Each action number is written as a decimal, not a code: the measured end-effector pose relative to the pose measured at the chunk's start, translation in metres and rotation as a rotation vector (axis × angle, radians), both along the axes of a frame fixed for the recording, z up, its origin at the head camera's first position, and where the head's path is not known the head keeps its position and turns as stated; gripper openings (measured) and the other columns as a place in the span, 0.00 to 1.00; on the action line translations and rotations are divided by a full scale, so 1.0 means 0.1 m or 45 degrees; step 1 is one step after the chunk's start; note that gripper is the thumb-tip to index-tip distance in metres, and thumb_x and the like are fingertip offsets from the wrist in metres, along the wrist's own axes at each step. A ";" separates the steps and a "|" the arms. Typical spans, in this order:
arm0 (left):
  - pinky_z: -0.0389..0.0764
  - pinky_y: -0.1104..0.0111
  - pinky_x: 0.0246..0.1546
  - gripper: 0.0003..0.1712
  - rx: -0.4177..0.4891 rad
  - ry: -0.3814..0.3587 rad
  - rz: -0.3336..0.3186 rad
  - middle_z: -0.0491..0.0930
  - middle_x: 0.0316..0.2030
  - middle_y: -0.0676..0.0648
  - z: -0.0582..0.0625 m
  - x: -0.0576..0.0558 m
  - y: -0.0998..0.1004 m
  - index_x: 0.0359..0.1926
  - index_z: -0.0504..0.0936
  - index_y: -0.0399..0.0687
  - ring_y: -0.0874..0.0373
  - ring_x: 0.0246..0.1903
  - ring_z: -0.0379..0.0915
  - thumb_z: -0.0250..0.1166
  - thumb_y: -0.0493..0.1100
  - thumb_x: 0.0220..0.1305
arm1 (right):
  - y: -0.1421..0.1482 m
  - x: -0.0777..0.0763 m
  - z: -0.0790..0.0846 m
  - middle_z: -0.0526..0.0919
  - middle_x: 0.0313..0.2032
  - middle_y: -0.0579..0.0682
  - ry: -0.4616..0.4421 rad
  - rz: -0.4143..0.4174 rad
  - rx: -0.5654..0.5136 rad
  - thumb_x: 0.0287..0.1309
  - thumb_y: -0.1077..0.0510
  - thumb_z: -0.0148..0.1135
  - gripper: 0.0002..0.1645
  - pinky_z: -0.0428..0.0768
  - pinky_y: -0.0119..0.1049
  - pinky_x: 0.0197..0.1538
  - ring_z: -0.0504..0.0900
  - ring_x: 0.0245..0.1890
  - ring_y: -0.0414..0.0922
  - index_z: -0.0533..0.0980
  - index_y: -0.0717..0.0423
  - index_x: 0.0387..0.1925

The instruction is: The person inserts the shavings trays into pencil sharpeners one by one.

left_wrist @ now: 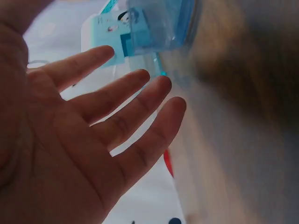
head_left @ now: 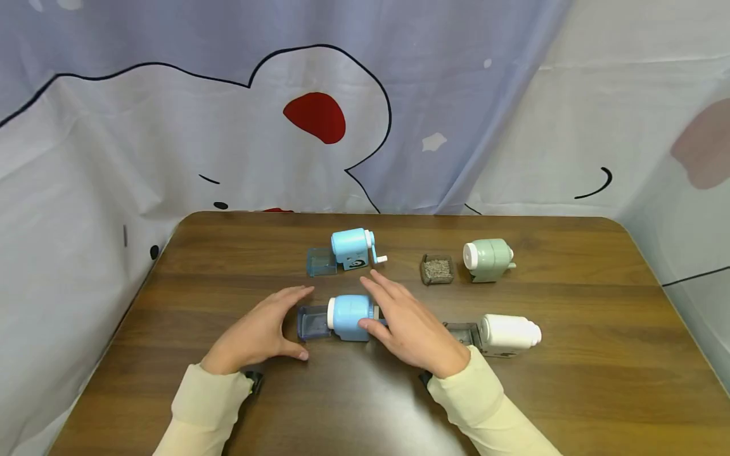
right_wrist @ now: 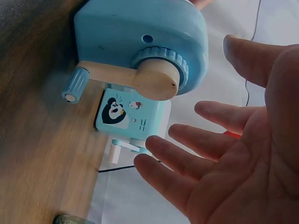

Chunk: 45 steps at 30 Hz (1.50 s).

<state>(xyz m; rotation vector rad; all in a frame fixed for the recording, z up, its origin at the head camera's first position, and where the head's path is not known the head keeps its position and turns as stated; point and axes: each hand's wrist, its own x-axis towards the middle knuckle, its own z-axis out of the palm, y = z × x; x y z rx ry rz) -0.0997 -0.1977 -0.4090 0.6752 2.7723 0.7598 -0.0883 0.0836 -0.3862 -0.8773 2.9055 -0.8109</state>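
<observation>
A blue hand-crank pencil sharpener (head_left: 350,316) stands at the middle of the table, its clear drawer (head_left: 313,323) pulled out to the left. My left hand (head_left: 259,332) curves loosely beside that drawer, fingers and thumb spread apart with nothing held. On the crank side, my right hand (head_left: 413,329) is spread with its palm toward the sharpener; the right wrist view shows a gap between the thumb and the blue body. The crank handle (right_wrist: 107,73) hangs out to the side there. Behind stands a lighter blue sharpener (head_left: 349,244) with a panda picture, its clear drawer (head_left: 322,261) also out.
At the right stands a white sharpener (head_left: 504,332) with its grey drawer (head_left: 464,332) out, partly behind my right forearm. Farther back is a green sharpener (head_left: 490,258). A small tray of shavings (head_left: 437,270) lies left of it. A printed curtain (head_left: 485,126) hangs behind the table.
</observation>
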 end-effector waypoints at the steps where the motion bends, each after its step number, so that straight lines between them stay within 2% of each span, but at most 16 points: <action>1: 0.63 0.51 0.59 0.62 -0.009 0.013 -0.004 0.63 0.65 0.44 -0.01 0.00 0.01 0.69 0.61 0.47 0.47 0.62 0.59 0.80 0.55 0.30 | 0.00 0.00 0.00 0.56 0.70 0.53 0.006 0.007 -0.005 0.63 0.40 0.54 0.39 0.64 0.46 0.62 0.58 0.66 0.49 0.57 0.51 0.70; 5: 0.67 0.53 0.57 0.58 -0.024 0.038 0.007 0.67 0.61 0.46 -0.04 0.00 0.04 0.67 0.64 0.45 0.50 0.58 0.64 0.81 0.49 0.30 | -0.02 -0.01 -0.01 0.57 0.69 0.53 0.027 0.036 -0.022 0.63 0.41 0.55 0.39 0.63 0.45 0.63 0.59 0.66 0.49 0.58 0.53 0.70; 12: 0.73 0.57 0.50 0.51 -0.001 0.066 0.041 0.73 0.53 0.47 -0.09 0.01 0.07 0.60 0.70 0.44 0.54 0.49 0.70 0.81 0.48 0.30 | -0.04 -0.03 -0.01 0.59 0.69 0.52 0.042 0.067 -0.030 0.63 0.42 0.55 0.38 0.62 0.45 0.63 0.60 0.66 0.49 0.60 0.52 0.69; 22: 0.73 0.66 0.34 0.38 -0.016 0.090 0.061 0.75 0.41 0.52 -0.13 -0.02 0.10 0.52 0.76 0.44 0.60 0.33 0.68 0.79 0.48 0.37 | -0.04 -0.05 -0.02 0.65 0.66 0.51 0.076 0.097 0.002 0.64 0.45 0.55 0.32 0.67 0.45 0.61 0.65 0.63 0.48 0.64 0.48 0.67; 26: 0.73 0.67 0.33 0.37 -0.033 0.088 0.070 0.75 0.39 0.52 -0.12 -0.02 0.10 0.52 0.76 0.44 0.60 0.32 0.68 0.79 0.47 0.38 | -0.05 -0.06 -0.03 0.66 0.65 0.52 0.086 0.103 0.006 0.64 0.47 0.56 0.31 0.67 0.45 0.60 0.66 0.62 0.48 0.65 0.48 0.66; 33: 0.73 0.66 0.34 0.36 -0.032 0.109 0.091 0.76 0.42 0.51 -0.10 -0.02 0.10 0.52 0.76 0.45 0.59 0.34 0.70 0.78 0.46 0.38 | -0.07 -0.06 -0.04 0.70 0.62 0.52 0.097 0.127 0.035 0.64 0.48 0.56 0.29 0.67 0.41 0.61 0.68 0.61 0.46 0.67 0.49 0.65; 45: 0.75 0.65 0.37 0.36 -0.029 0.115 0.048 0.77 0.44 0.52 -0.11 -0.03 0.16 0.52 0.76 0.46 0.60 0.35 0.70 0.79 0.46 0.39 | -0.08 -0.06 -0.06 0.73 0.60 0.51 0.088 0.146 0.002 0.64 0.50 0.56 0.28 0.67 0.39 0.61 0.70 0.59 0.44 0.68 0.52 0.64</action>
